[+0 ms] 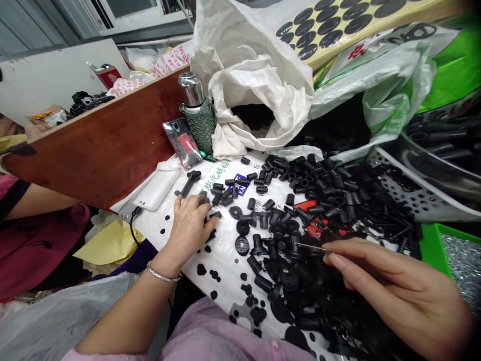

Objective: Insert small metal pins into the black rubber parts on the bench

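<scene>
My left hand (191,223) reaches down to the white sheet (180,260). Its fingers are curled around a small black plastic part (215,214), partly hidden by the fingertips. Beyond those fingers lies a black crank-shaped piece (190,182). Between thumb and fingers, my right hand (398,286) pinches a thin metal pin (311,246), held above the heap of black parts. Short black tubes (262,189) are scattered past my left hand. Round black caps, one of them a slotted disc (242,245), lie between the two hands.
A phone (183,144) leans by a steel flask (191,90) in a green net. Behind stands an open white sack (259,80). A perforated white basket (424,195) and a green tray of small metal pieces (460,265) flank the right. A brown board (93,135) borders the left; another person's arm shows beyond.
</scene>
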Tool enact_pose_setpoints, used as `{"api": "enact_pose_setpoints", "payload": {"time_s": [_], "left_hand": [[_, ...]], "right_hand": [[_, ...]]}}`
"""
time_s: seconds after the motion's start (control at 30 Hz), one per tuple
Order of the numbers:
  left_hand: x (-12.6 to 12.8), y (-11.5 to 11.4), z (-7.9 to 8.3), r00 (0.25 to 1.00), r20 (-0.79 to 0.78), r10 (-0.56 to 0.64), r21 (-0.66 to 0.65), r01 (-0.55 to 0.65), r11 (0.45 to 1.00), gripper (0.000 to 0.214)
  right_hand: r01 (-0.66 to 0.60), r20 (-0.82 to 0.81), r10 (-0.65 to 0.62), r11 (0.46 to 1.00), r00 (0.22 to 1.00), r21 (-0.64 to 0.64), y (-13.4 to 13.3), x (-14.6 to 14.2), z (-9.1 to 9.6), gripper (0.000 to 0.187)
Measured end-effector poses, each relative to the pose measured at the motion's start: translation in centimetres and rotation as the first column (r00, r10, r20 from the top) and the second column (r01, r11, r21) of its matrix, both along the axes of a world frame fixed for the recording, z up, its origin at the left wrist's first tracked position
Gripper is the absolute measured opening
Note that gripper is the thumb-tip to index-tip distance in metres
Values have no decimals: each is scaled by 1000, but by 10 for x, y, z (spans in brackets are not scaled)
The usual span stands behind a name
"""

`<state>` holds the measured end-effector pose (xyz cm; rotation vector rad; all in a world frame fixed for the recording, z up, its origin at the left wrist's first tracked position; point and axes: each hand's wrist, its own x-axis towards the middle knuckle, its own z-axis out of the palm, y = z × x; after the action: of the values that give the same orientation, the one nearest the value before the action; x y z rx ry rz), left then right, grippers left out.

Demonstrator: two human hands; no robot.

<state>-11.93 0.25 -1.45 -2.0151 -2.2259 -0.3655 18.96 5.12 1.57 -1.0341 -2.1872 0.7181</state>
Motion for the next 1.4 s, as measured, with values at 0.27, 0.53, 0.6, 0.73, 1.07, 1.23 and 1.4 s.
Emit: {"api": "enact_pose_setpoints", "payload": {"time_s": [0.27, 0.53, 0.6, 0.73, 1.07, 1.23, 1.4], "left_hand": [[41, -14, 11, 945, 179, -274, -53, 287, 956, 25], [58, -17, 2, 920, 227, -320, -168, 361, 917, 16], [58, -16, 3, 911, 235, -340, -181, 384, 905, 17], [58, -19, 0, 906, 240, -348, -198, 396, 896, 18], [52, -26, 7, -131, 986, 106, -60, 316, 947, 35], [62, -28, 9, -604, 756, 253, -6, 380, 925, 32], [66, -29, 3, -672, 686, 280, 19, 401, 916, 34]], "right_hand": [[-50, 26, 50, 999, 998, 9, 1, 2, 4, 13], [-95, 40, 93, 995, 995, 36, -2, 0, 8, 12], [-110, 43, 108, 993, 993, 42, -3, -2, 8, 12], [-121, 47, 119, 992, 992, 43, -3, -5, 8, 12], [-175, 20, 174, 982, 984, 64, -12, -19, 15, 13], [-254, 42, 251, 960, 967, 118, -18, -33, 20, 17], [-331, 88, 319, 922, 944, 202, -20, -43, 20, 15]]}}
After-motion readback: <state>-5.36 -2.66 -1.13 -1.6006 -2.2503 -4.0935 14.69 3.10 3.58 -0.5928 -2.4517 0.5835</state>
